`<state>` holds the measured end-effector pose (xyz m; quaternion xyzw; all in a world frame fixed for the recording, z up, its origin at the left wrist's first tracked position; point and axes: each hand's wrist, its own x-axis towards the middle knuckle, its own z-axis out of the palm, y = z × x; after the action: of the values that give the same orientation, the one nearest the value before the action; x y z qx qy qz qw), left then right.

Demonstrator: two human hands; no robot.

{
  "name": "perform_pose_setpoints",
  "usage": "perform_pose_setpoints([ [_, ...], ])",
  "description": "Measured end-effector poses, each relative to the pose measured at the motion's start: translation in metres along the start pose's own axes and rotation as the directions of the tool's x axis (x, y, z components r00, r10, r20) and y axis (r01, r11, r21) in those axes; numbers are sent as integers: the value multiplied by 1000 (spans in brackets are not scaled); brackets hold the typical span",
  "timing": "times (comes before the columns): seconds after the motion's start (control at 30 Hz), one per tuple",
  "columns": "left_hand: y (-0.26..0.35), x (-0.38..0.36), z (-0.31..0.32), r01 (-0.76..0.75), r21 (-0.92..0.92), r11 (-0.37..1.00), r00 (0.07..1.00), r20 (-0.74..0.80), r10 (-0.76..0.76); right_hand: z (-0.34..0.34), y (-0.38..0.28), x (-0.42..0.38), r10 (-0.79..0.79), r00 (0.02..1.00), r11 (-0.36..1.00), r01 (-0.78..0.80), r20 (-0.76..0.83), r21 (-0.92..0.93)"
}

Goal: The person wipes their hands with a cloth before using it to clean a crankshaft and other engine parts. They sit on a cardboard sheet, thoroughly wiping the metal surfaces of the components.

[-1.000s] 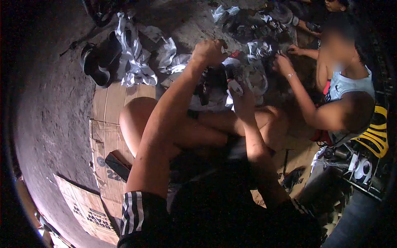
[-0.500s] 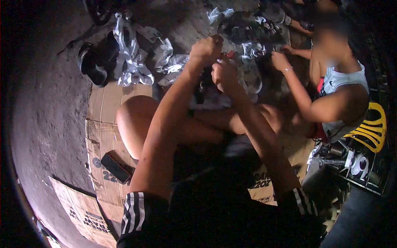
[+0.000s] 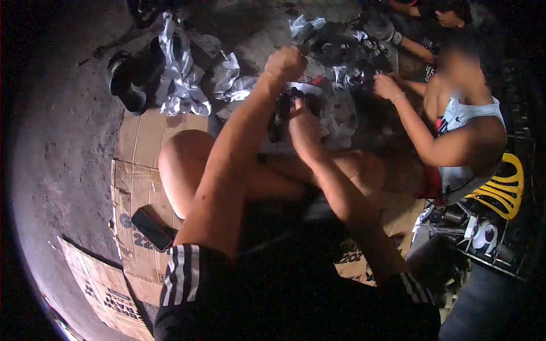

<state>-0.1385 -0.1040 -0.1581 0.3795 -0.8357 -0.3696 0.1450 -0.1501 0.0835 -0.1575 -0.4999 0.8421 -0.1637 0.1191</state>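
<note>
My left hand [image 3: 286, 63] is raised in front of me, its fingers curled into a fist. What it holds, if anything, is hidden. Just below and to the right, my right hand [image 3: 305, 128] is closed with the thumb on top, around a small dark object [image 3: 297, 93] whose end sticks out past the fingers. Its kind is too dim to make out. Behind that hand lies a whitish strip [image 3: 310, 88]. Crumpled silvery strips [image 3: 236, 88] are spread on the ground beyond my left forearm.
Cardboard [image 3: 145, 187] lies under my legs, with a phone [image 3: 152, 228] on it. Black footwear [image 3: 128, 85] is at the far left. A co-worker [image 3: 460, 136] sits at right near a yellow plastic chair back [image 3: 503, 187] and metal parts [image 3: 483, 236]. Another person's gloved hand [image 3: 387, 31] is beyond.
My hands have moved apart: the right one has come down toward me, while the left stays high. The dark object at the right hand now shows. My view has shifted slightly.
</note>
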Motion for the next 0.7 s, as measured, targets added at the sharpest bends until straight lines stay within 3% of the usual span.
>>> perform_pose_setpoints([
  [0.1,-23,31,14,-60,10,998,998,-18,60,11,6,0,82,995,992,-77,55,-96],
  [0.17,-30,40,13,-77,36,996,997,34,76,25,27,-2,19,995,988,-5,93,-154],
  [0.23,-75,81,53,-331,132,934,943,37,329,49,55,-7,-91,985,938,134,146,-319],
  [0.27,-112,110,81,-522,113,846,852,27,522,45,55,-10,-83,987,938,124,139,-323],
  [0.3,-105,107,73,-530,107,841,848,29,530,39,52,-14,-73,987,958,109,144,-264],
  [0.33,-98,107,63,-616,305,726,787,221,576,33,49,-15,-66,987,974,96,149,-203],
  [0.37,-95,107,58,-694,462,553,719,413,558,29,48,-14,-61,987,974,91,146,-207],
  [0.4,-89,107,53,-606,394,691,780,465,419,25,44,-12,26,977,988,8,213,-157],
  [0.43,-83,105,50,-611,396,686,776,469,420,21,41,-10,104,954,991,-76,280,-108],
  [0.5,-69,98,38,-609,504,612,778,531,337,9,35,-10,96,953,990,-61,287,-128],
  [0.53,-66,93,31,-607,514,606,780,531,331,4,32,-12,92,948,987,-46,304,-154],
  [0.57,-74,91,28,-658,541,523,752,494,435,0,31,-16,76,949,989,-33,306,-143],
  [0.6,-87,85,26,-692,573,439,715,461,525,-4,30,-25,146,953,988,-156,267,19],
  [0.63,-98,84,23,-674,590,444,732,458,504,-9,31,-28,219,945,946,-267,244,183],
  [0.67,-109,88,23,-573,625,530,819,436,373,-24,31,-26,171,930,939,-253,324,232],
  [0.7,-116,87,22,-464,655,597,881,410,235,-7,60,-25,55,925,972,-137,375,194],
])
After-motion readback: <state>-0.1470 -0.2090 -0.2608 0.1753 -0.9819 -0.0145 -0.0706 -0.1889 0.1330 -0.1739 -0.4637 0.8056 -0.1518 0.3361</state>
